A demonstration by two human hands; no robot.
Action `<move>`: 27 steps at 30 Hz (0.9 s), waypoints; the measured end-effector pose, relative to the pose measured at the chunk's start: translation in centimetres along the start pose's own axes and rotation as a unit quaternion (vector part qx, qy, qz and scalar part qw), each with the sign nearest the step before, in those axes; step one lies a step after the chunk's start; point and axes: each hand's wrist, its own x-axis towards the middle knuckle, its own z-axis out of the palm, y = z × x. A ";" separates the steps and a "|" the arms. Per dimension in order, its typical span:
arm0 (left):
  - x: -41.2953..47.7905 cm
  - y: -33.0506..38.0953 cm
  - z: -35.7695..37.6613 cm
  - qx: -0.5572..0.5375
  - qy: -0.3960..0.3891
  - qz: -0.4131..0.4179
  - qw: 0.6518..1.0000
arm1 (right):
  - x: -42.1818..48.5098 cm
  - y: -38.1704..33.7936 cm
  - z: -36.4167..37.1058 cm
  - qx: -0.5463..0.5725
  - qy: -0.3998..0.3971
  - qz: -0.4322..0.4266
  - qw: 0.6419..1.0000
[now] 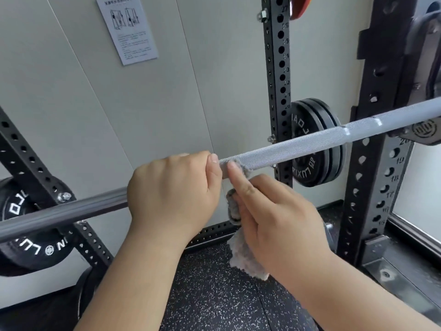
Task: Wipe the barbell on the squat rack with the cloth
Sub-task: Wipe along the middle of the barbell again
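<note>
A grey steel barbell (298, 144) runs across the view from lower left up to the right, resting on the black squat rack (278, 75). My left hand (174, 189) grips the bar near its middle, fingers curled over the top. Just right of it, my right hand (274, 218) holds a fuzzy grey cloth (243, 252). Its index finger presses the cloth's upper corner against the knurled bar, and the rest of the cloth hangs below my palm.
Black weight plates hang on storage pegs at back right (315, 142) and at lower left (26, 225). Another rack upright (379, 144) stands at right. A printed notice (127, 27) is on the white wall. Speckled rubber flooring (214, 295) lies below.
</note>
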 end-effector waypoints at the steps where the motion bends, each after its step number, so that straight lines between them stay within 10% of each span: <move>1: -0.1 0.0 0.0 -0.005 0.004 0.003 1.000 | 0.3 0.7 -0.3 -0.003 0.014 0.020 1.000; 27: -0.9 0.3 0.5 -0.045 0.062 -0.002 0.997 | 1.6 0.8 -1.7 0.006 -0.108 -0.008 0.994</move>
